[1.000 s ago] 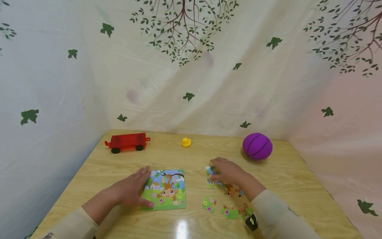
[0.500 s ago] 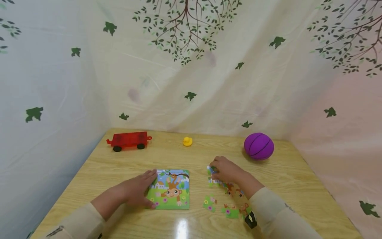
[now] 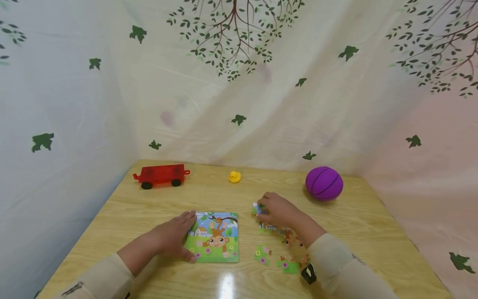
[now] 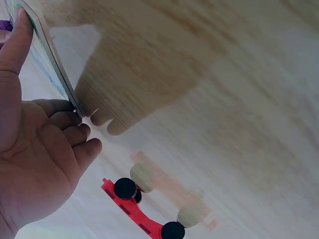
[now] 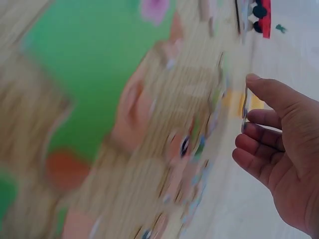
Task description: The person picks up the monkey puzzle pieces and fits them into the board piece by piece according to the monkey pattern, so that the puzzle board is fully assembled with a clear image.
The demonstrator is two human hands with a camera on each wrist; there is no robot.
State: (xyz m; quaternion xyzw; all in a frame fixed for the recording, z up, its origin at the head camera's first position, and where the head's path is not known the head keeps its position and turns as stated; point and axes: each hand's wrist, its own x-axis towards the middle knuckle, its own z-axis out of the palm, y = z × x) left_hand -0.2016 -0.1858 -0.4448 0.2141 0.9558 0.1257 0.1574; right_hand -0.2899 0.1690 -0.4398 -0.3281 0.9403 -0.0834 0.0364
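Note:
In the head view the left hand (image 3: 169,237) grips the left side of a square monkey picture board (image 3: 218,245), thumb near its lower corner and fingers at its upper one. The left wrist view shows the board (image 4: 59,72) edge-on between thumb and fingertips of the left hand (image 4: 40,144). Between thumb and fingers, the right hand (image 3: 281,211) pinches a blue puzzle piece (image 3: 255,209); this thin piece (image 5: 244,107) looks raised off the table beside the right hand (image 5: 286,134) in the right wrist view. Below that hand lie loose monkey pieces (image 3: 293,241), partly covered by the forearm.
A red wagon (image 3: 162,175) stands at the back left of the table (image 3: 201,191), a yellow duck (image 3: 234,177) at the back middle and a purple ball (image 3: 324,183) at the back right. A green flower piece (image 3: 262,254) lies right of the board.
The right hand has shifted slightly left and away from the person with the blue piece, parting it from the pieces below. The board and left hand have moved slightly right.

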